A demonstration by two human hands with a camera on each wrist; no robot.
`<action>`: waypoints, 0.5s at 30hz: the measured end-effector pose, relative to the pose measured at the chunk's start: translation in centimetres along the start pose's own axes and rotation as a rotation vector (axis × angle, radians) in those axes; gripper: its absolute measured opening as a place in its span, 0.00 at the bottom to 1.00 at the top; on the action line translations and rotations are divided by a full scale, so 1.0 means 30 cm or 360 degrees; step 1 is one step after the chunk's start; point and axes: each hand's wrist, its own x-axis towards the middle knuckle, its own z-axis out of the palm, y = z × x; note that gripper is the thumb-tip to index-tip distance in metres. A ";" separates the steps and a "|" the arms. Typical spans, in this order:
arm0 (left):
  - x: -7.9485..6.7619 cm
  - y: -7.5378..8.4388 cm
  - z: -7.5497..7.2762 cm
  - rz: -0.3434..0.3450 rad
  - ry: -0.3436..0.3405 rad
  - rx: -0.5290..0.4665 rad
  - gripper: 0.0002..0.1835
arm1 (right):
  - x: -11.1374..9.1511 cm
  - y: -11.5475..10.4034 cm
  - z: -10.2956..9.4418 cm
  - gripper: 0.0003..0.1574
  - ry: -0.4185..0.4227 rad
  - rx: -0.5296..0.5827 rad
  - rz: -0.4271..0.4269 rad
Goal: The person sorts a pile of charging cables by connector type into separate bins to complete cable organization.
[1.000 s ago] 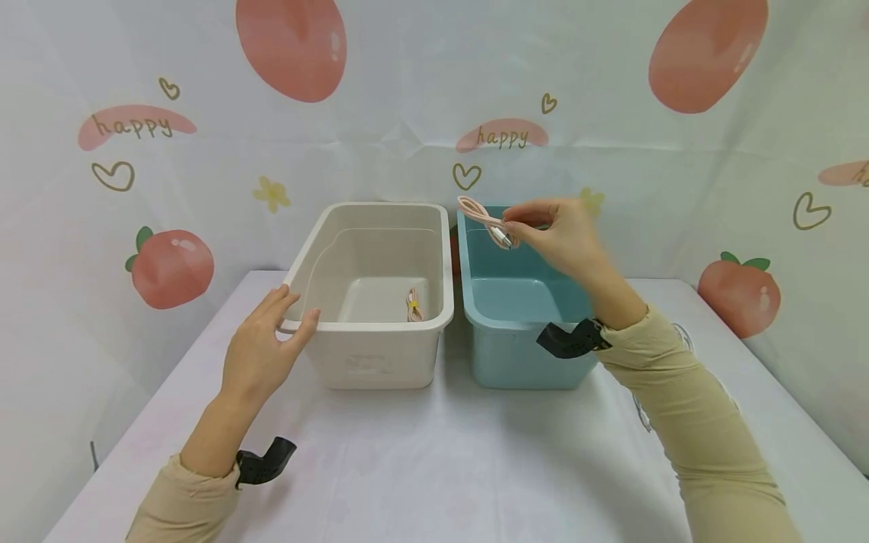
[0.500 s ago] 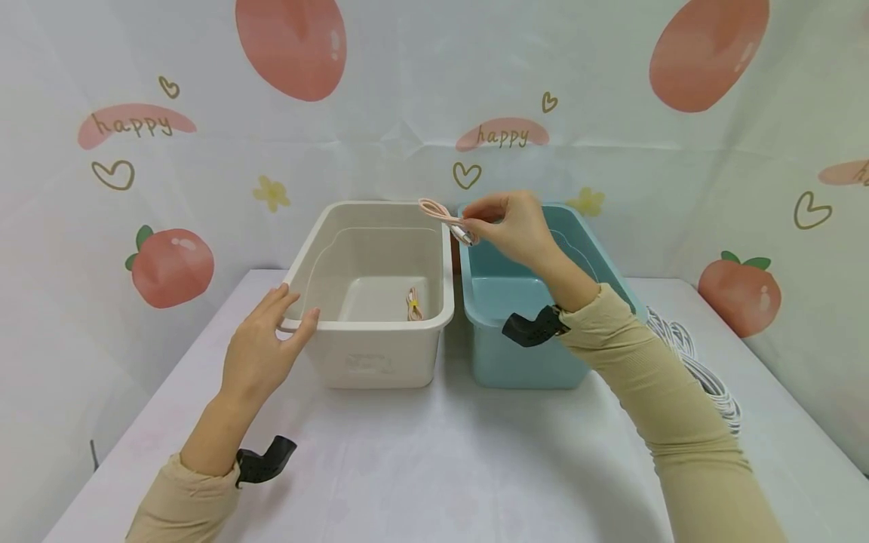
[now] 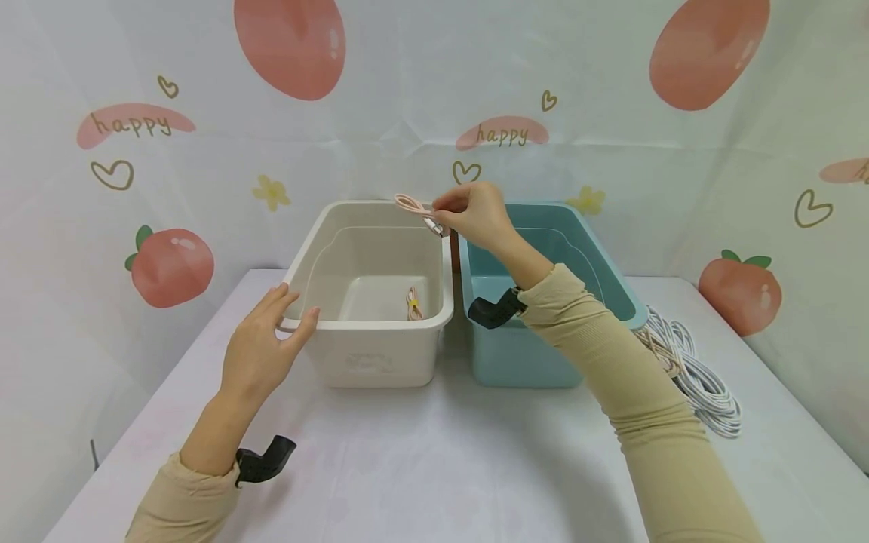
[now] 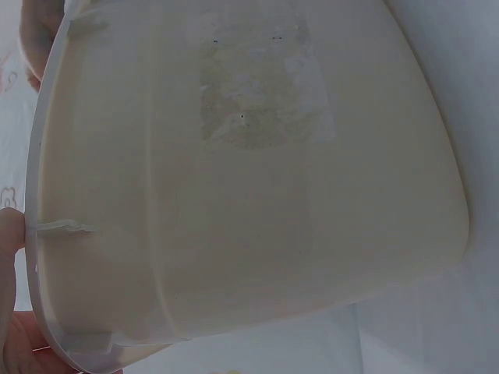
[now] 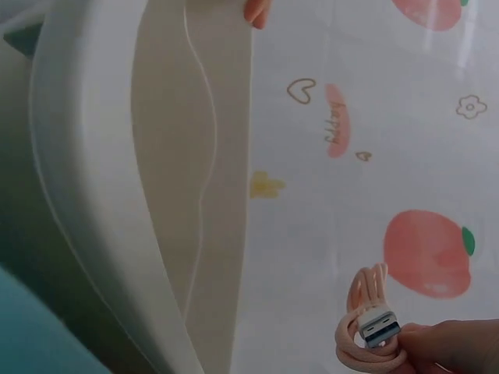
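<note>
My right hand [image 3: 478, 215] pinches a coiled pink USB cable [image 3: 412, 204] between thumb and fingertips, above the right rim of the cream bin [image 3: 366, 326]. Its metal USB plug [image 5: 380, 327] shows plainly in the right wrist view. Down in the cream bin, against its right side, lies another small pink cable bundle [image 3: 414, 305] with a yellow tie. My left hand [image 3: 261, 347] rests on the near left corner of the cream bin's rim, thumb and fingers spread. In the left wrist view, the bin's outer wall [image 4: 234, 195] fills most of the picture, with parts of the left hand at the rim.
A blue bin [image 3: 529, 362] stands to the right of the cream one, under my right forearm. On the table [image 3: 407, 467], right of it, lies a pile of coiled white cables [image 3: 706, 388] with a pinkish one among them. A printed backdrop [image 3: 400, 83] hangs behind.
My right hand has moved left with the pink cable, from over the blue bin to the cream bin's right rim. The white cable pile has come into fuller view. The left hand stays put.
</note>
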 end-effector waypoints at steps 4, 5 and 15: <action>0.001 0.001 0.000 -0.0001 -0.0004 -0.0002 0.30 | 0.031 -0.004 0.024 0.12 0.0008 -0.0037 0.0055; 0.001 0.001 0.000 -0.0002 -0.0007 -0.0001 0.30 | 0.037 -0.005 0.029 0.12 0.0008 -0.0046 0.0061; 0.001 0.002 -0.002 -0.0014 -0.0024 0.0008 0.30 | 0.092 -0.005 0.072 0.11 0.0023 -0.0084 0.0125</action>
